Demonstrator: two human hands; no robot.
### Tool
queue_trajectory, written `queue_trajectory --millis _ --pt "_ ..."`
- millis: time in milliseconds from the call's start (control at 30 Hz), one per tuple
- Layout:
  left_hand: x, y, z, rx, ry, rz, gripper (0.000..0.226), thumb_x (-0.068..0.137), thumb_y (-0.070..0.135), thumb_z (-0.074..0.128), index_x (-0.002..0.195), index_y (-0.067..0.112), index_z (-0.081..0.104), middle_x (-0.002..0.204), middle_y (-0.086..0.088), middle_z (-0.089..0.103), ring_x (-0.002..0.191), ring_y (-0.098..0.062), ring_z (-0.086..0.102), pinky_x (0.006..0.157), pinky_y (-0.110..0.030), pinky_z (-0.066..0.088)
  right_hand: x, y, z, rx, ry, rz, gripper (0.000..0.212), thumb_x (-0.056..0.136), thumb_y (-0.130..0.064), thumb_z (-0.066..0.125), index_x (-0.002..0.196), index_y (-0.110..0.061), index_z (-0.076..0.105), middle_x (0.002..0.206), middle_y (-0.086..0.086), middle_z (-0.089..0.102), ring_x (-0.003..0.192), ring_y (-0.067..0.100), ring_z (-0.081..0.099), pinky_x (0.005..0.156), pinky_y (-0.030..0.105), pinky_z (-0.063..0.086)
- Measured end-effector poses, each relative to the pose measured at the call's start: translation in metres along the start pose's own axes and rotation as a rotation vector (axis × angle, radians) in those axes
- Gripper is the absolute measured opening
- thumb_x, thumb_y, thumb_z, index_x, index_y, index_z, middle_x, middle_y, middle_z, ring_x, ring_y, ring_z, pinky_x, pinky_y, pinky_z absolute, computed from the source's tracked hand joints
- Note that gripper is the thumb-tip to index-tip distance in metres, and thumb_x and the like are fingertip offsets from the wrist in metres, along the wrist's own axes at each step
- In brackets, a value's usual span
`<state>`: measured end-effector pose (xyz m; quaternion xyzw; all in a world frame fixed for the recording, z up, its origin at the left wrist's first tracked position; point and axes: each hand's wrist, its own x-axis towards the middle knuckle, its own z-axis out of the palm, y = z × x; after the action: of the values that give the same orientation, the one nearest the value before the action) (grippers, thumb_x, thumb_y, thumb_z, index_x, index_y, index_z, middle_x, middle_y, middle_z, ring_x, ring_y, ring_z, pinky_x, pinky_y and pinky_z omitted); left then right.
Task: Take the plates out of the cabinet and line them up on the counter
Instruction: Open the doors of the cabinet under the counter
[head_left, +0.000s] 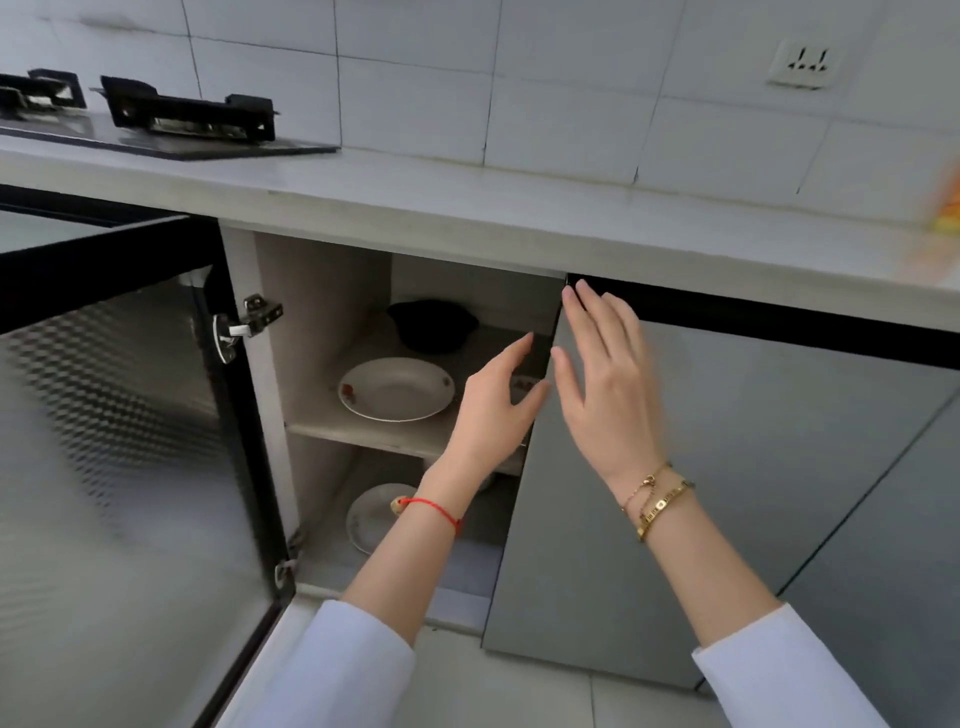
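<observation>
The cabinet (270, 395) under the counter stands with its left door swung open. A white plate with red flower marks (396, 388) lies on the upper shelf. Another white plate (371, 517) sits on the cabinet floor, partly behind my left wrist. A dark bowl-like object (432, 325) rests at the back of the upper shelf. My left hand (493, 410) is open, held in front of the shelf to the right of the upper plate, covering something patterned. My right hand (605, 379) is open, fingers spread against the edge of the closed right door (727, 467).
The open glass door (119, 441) with black frame juts toward me on the left. The pale counter (467, 208) runs across above, with a black gas hob (171, 124) at its left and an orange blurred object (948, 208) at its right edge. A wall socket (804, 65) is above.
</observation>
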<state>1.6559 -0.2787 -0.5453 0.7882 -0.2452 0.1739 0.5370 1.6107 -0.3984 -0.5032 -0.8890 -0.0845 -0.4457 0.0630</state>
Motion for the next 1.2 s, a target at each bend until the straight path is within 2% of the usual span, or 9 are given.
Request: queue_trajectory --millis 67,167,300,500,667,833,1000,1100,1200 --pt "0.006 0.005 0.009 -0.006 -0.019 -0.002 0.051 0.094 0.024 0.058 0.142 0.014 0.044 0.139 0.001 0.055 0.127 -0.006 0.050 0.103 -0.019 0.042 0.000 0.004 -0.002 -0.022 -0.014 0.007 0.050 0.099 -0.027 0.040 0.146 -0.012 0.032 0.152 0.003 0.035 0.141 0.023 0.029 0.115 0.040 0.030" --pt "0.008 0.011 0.015 -0.007 0.012 -0.010 0.042 0.094 0.024 0.057 0.135 0.013 0.051 0.124 0.003 0.064 0.111 -0.001 0.056 0.084 -0.002 0.038 -0.001 0.008 -0.005 -0.040 -0.044 0.009 0.052 0.100 -0.028 0.038 0.148 -0.013 0.028 0.155 0.002 0.030 0.144 0.022 0.024 0.117 0.041 0.026" --pt "0.004 0.012 0.011 0.024 0.012 -0.014 0.040 0.094 0.020 0.058 0.133 0.013 0.054 0.124 0.001 0.065 0.116 -0.008 0.060 0.081 0.008 0.035 -0.002 0.012 -0.010 -0.034 -0.073 0.010 0.053 0.100 -0.029 0.036 0.149 -0.015 0.023 0.157 0.001 0.024 0.147 0.020 0.017 0.121 0.042 0.016" --pt "-0.029 0.025 -0.001 -0.012 0.026 0.015 0.032 0.091 0.016 0.062 0.123 0.015 0.060 0.115 0.005 0.068 0.107 -0.002 0.063 0.096 -0.015 0.048 -0.015 0.008 -0.034 -0.014 -0.053 -0.023 0.051 0.101 -0.027 0.037 0.149 -0.015 0.026 0.156 -0.001 0.026 0.147 0.019 0.016 0.121 0.042 0.015" --pt "-0.068 0.048 -0.011 -0.120 0.033 0.052 0.025 0.085 0.008 0.070 0.109 0.014 0.069 0.100 0.009 0.072 0.093 0.004 0.067 0.088 -0.014 0.051 -0.039 0.005 -0.071 0.059 -0.026 -0.093 0.047 0.101 -0.025 0.041 0.146 -0.013 0.032 0.153 0.000 0.033 0.146 0.016 0.020 0.120 0.043 0.019" --pt "-0.100 0.066 -0.014 -0.212 -0.011 0.080 0.023 0.080 0.006 0.075 0.102 0.010 0.071 0.095 0.003 0.075 0.092 -0.005 0.071 0.090 -0.030 0.056 -0.069 -0.002 -0.108 0.100 -0.015 -0.112 0.047 0.100 -0.023 0.044 0.145 -0.010 0.034 0.152 0.002 0.034 0.145 0.015 0.023 0.119 0.043 0.021" --pt "-0.129 0.085 -0.010 -0.309 -0.102 0.145 0.021 0.079 0.007 0.077 0.097 0.012 0.070 0.098 0.002 0.075 0.097 -0.011 0.071 0.092 -0.037 0.055 -0.096 -0.010 -0.141 0.123 0.032 -0.073 0.048 0.100 -0.022 0.046 0.144 -0.008 0.035 0.151 0.003 0.036 0.144 0.015 0.025 0.119 0.042 0.023" --pt "-0.143 0.100 -0.004 -0.357 -0.198 0.155 0.020 0.078 0.005 0.077 0.091 0.012 0.065 0.100 0.001 0.075 0.099 -0.012 0.070 0.093 -0.036 0.055 -0.115 -0.013 -0.160 0.161 0.082 -0.034 0.048 0.098 -0.019 0.050 0.142 -0.006 0.037 0.149 0.004 0.038 0.144 0.016 0.026 0.118 0.043 0.025" --pt "-0.152 0.116 0.005 -0.372 -0.290 0.190 0.030 0.075 0.006 0.080 0.085 0.026 0.059 0.098 0.004 0.075 0.099 -0.008 0.070 0.092 -0.025 0.052 -0.132 -0.011 -0.179 0.189 0.112 0.011 0.048 0.096 -0.018 0.054 0.139 -0.003 0.040 0.148 0.007 0.040 0.144 0.018 0.026 0.116 0.044 0.028"
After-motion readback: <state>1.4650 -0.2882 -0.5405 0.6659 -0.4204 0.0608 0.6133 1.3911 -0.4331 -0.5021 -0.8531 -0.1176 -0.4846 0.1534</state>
